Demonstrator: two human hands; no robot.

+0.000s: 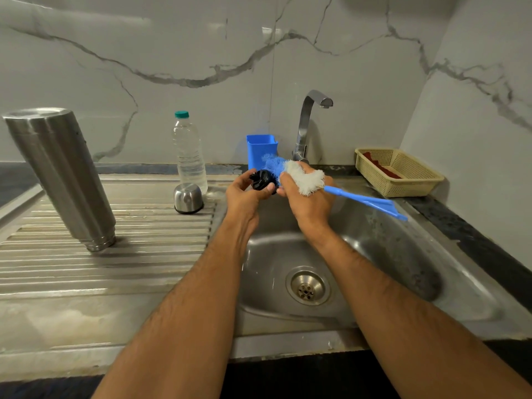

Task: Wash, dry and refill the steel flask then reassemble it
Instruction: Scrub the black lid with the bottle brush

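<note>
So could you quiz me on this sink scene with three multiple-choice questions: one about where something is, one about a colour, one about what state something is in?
1. Where does the steel flask body stand?
A. In the sink basin
B. Upside down on the ribbed draining board
C. Inside the cream basket

2. What colour is the cap of the plastic water bottle?
A. Red
B. Yellow
C. Green

3. What is the tap doing?
A. No water shows at its spout
B. Pouring a thick stream into the blue cup
C. Spraying the flask body

Answers:
1 B: its neck rests on the draining board, left of the basin.
2 C: the cap is teal green.
3 A: no water shows under the spout, while the left hand holds the black stopper and the right hand grips the blue brush.
</note>
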